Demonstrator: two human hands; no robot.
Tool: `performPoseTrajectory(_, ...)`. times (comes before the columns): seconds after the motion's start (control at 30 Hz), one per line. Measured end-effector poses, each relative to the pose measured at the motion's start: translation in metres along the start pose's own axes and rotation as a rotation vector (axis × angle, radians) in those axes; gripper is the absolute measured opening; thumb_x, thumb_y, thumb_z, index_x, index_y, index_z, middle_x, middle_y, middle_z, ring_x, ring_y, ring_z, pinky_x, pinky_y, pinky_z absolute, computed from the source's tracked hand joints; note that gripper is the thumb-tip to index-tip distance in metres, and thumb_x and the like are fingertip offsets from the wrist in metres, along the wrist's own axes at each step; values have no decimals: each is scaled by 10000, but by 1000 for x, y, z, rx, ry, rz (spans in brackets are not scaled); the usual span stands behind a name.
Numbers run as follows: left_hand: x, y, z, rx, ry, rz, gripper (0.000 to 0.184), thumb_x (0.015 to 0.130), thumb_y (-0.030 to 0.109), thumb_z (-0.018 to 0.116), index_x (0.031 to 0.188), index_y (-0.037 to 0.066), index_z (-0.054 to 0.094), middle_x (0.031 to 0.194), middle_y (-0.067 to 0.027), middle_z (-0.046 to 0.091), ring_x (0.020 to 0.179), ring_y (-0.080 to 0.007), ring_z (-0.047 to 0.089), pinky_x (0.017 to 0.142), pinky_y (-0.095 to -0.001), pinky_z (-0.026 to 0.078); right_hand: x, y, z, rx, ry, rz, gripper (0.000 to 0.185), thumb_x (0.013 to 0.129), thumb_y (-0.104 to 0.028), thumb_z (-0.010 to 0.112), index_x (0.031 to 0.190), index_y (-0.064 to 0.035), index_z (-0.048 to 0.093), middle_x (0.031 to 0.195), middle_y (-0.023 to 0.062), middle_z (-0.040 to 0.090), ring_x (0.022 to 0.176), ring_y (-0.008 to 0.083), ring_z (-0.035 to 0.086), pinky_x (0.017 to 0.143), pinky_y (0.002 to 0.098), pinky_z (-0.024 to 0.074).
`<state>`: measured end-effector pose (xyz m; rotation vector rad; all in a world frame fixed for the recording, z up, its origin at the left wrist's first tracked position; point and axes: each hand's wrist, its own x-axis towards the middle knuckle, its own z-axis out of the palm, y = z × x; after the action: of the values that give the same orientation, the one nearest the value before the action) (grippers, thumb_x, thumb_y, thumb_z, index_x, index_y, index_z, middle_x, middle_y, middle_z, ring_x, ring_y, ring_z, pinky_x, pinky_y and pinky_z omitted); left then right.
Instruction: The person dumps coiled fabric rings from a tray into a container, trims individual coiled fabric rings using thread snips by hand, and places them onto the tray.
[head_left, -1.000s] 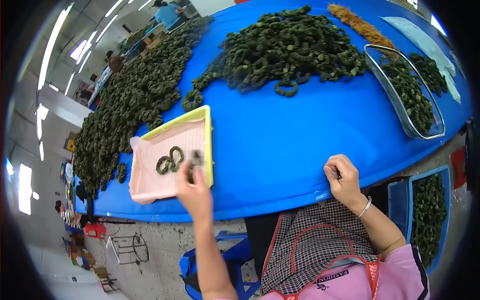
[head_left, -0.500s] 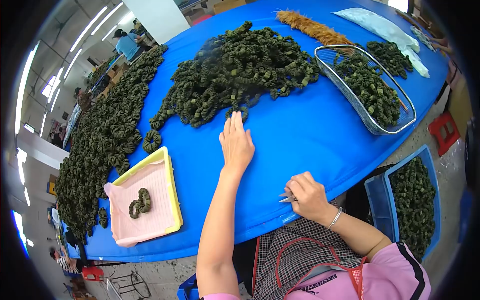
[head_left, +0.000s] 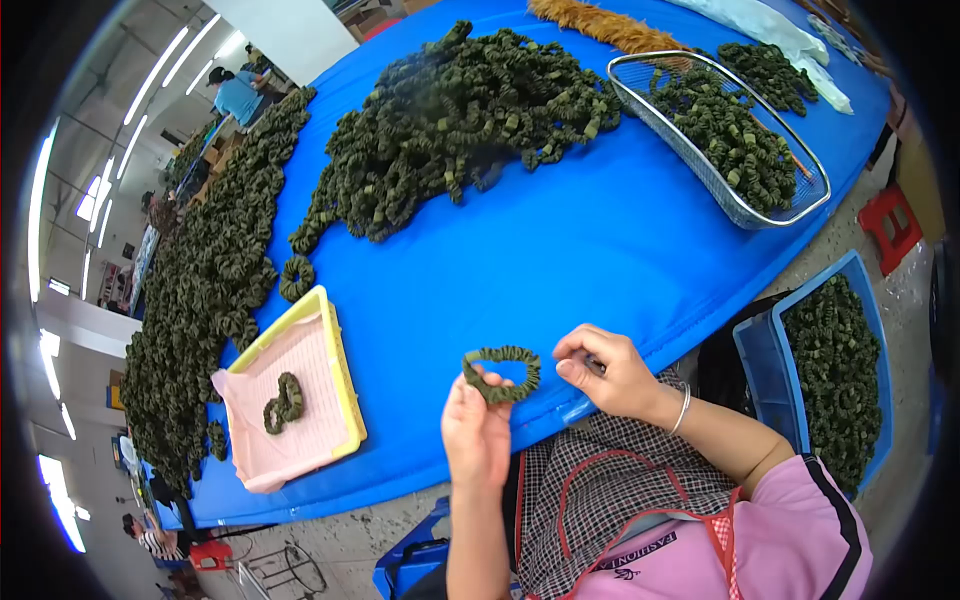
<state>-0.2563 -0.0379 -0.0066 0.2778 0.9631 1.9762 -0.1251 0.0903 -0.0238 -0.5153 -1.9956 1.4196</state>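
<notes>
Scrunchie (head_left: 532, 374) and left hand (head_left: 476, 432) met above the near edge of the blue table (head_left: 455, 275), the ring raised with its hole facing the wearer. A light pinch at one spot seemed the best way to hold it: the loop stayed round and its gathers showed. Care was probably due with the tool (head_left: 595, 366), best turned away from the cloth.

Left thumb and fingers pinched the ring's near-left side, closed except for the band's thickness; which fingertips pressed could not be told. The right hand (head_left: 622, 380) was just beside the ring, apart from it, fingers curled around the tool, mostly hidden, with thumb and forefinger tips slightly parted.

Farther left, a yellow tray (head_left: 347, 380) held two touching rings (head_left: 288, 402). Beyond were a big heap (head_left: 450, 130) and a wire basket (head_left: 715, 200) of more.
</notes>
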Motion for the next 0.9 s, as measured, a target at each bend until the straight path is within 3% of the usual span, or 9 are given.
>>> performPoseTrajectory(0.1,-33,-18,-1,-94,28,19,261,857,192,547,1060,47,470,957,-60,565,935,-194,542,852,-340,424,-8,-27,18,632,-151,326,211,831,-157,595,939,21,561,791,16,552,693,63,494,611,216,425)
performPoseTrajectory(0.27,-65,-14,-10,-68,-26,20,252,852,133,545,1053,6,461,986,-99,570,943,-198,541,882,-349,401,-19,-35,26,648,-258,527,226,852,-174,568,990,3,541,802,-8,540,743,37,479,656,199,418)
performPoseTrajectory(0.4,-74,-10,-19,163,5,122,244,841,93,555,1041,-7,456,954,-112,581,893,-181,557,855,-313,412,-30,-37,35,533,-284,290,245,847,-177,573,1008,4,538,841,6,566,771,55,499,675,209,423)
performPoseTrajectory(0.5,-82,-13,-21,306,-21,130,205,847,81,540,1019,-1,464,958,-119,582,885,-176,560,814,-286,428,-34,-42,38,537,-359,311,227,840,-173,582,986,-1,551,820,5,569,753,60,502,676,210,424)
performPoseTrajectory(0.53,-82,-13,-13,325,-6,133,164,825,47,542,962,6,462,919,-106,582,818,-153,555,723,-253,431,-35,-41,38,521,-359,267,184,834,-158,589,933,-5,572,790,7,571,720,57,498,650,210,418)
performPoseTrajectory(0.63,-83,-12,-22,-94,-48,2,168,783,29,559,907,17,447,821,-68,557,703,-120,508,649,-245,403,-39,-32,37,508,-374,222,144,831,-139,587,882,-4,584,763,2,564,682,51,481,618,209,403)
performPoseTrajectory(0.67,-81,-12,-21,-176,-36,-16,179,740,13,555,868,40,433,750,-34,501,589,-99,425,596,-242,367,-40,-33,37,554,-351,258,133,830,-136,588,861,-6,579,755,-4,555,683,46,464,604,211,391)
performPoseTrajectory(0.77,-79,-6,-26,-296,-136,-107,190,732,14,541,884,49,433,683,-23,461,543,-101,385,591,-258,363,-43,-41,35,651,-360,349,132,832,-139,587,842,-8,573,743,-11,546,692,41,451,613,208,388)
performPoseTrajectory(0.9,-86,2,-4,693,70,68,153,763,13,574,909,-11,539,574,49,463,517,-16,364,497,-178,291,-43,-43,34,459,-316,165,126,833,-134,576,823,-9,561,743,15,534,683,77,473,621,224,397)
